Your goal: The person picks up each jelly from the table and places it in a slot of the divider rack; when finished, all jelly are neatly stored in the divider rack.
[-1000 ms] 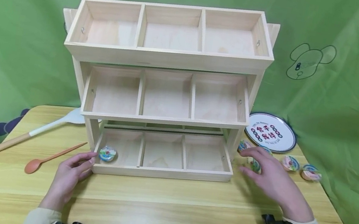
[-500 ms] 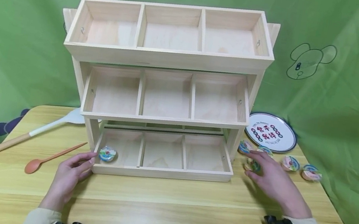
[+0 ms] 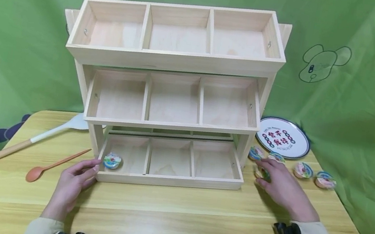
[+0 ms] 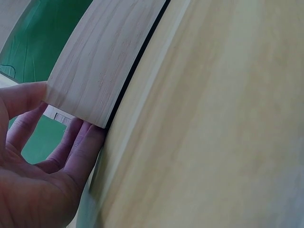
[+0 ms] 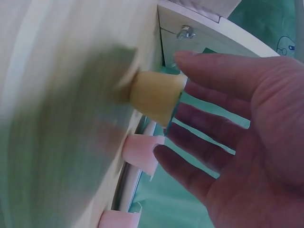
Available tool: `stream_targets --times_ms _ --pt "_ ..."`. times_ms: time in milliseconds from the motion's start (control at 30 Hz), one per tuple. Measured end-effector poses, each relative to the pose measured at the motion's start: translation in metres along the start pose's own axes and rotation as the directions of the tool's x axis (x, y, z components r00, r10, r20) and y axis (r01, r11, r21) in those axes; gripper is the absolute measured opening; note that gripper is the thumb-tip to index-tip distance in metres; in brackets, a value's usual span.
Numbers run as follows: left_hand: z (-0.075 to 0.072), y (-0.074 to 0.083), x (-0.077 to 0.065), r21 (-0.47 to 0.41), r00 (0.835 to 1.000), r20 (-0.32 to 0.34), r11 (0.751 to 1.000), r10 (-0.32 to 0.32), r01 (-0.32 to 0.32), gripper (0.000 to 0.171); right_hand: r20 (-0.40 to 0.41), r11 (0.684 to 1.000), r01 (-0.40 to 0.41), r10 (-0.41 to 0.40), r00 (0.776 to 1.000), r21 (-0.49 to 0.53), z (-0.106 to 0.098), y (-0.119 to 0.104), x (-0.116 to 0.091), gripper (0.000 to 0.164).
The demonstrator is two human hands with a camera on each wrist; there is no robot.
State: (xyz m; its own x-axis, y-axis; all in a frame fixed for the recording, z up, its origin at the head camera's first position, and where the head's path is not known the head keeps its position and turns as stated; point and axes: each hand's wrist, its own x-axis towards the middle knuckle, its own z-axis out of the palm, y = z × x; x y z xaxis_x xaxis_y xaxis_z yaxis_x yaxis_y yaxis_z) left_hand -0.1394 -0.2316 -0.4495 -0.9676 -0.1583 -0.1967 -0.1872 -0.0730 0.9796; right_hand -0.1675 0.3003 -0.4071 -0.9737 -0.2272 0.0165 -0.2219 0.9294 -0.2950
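My left hand (image 3: 73,184) holds the left front corner of the bottom wooden tray (image 3: 170,180). In the left wrist view, its fingers lie around the end of that tray. One jelly cup (image 3: 112,161) sits in the tray's left compartment. On the right, my right hand (image 3: 283,185) hovers over a yellowish jelly cup (image 3: 260,172) standing on the table. The right wrist view has the thumb close to the lid edge of this yellow cup (image 5: 154,95), with the fingers spread loosely beyond it; whether they touch is unclear.
Other jelly cups (image 3: 303,170) stand near the right hand, by a white plate (image 3: 283,138) with a blue rim. The rack's middle tray (image 3: 171,123) and top tray (image 3: 178,60) overhang the bottom one. A spatula (image 3: 48,134) and an orange spoon (image 3: 35,174) lie left.
My right hand has moved slightly right and lowered around the yellowish jelly cup, its thumb and fingers drawing closer together. The left hand keeps its place on the tray corner.
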Motion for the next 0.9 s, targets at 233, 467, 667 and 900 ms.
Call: stream_targets --times_ms 233,467,667,900 --pt "0.000 0.001 0.000 0.001 1.000 0.003 1.000 -0.001 0.001 0.030 -0.009 1.000 -0.008 0.008 1.000 -0.008 0.004 0.002 0.002 0.047" --pt "-0.001 0.002 0.000 0.000 1.000 0.010 1.000 0.006 -0.006 0.030 0.012 1.000 -0.005 0.005 1.000 -0.021 -0.001 0.001 0.000 0.046" --pt "-0.002 0.002 0.000 -0.006 1.000 0.011 1.000 0.008 -0.008 0.029 0.010 0.999 0.014 -0.014 1.000 -0.045 -0.010 -0.007 -0.002 0.046" --pt "-0.002 0.001 0.000 0.000 1.000 0.017 1.000 0.006 -0.006 0.031 -0.027 0.998 0.052 -0.053 0.998 -0.047 -0.018 -0.018 -0.009 0.047"
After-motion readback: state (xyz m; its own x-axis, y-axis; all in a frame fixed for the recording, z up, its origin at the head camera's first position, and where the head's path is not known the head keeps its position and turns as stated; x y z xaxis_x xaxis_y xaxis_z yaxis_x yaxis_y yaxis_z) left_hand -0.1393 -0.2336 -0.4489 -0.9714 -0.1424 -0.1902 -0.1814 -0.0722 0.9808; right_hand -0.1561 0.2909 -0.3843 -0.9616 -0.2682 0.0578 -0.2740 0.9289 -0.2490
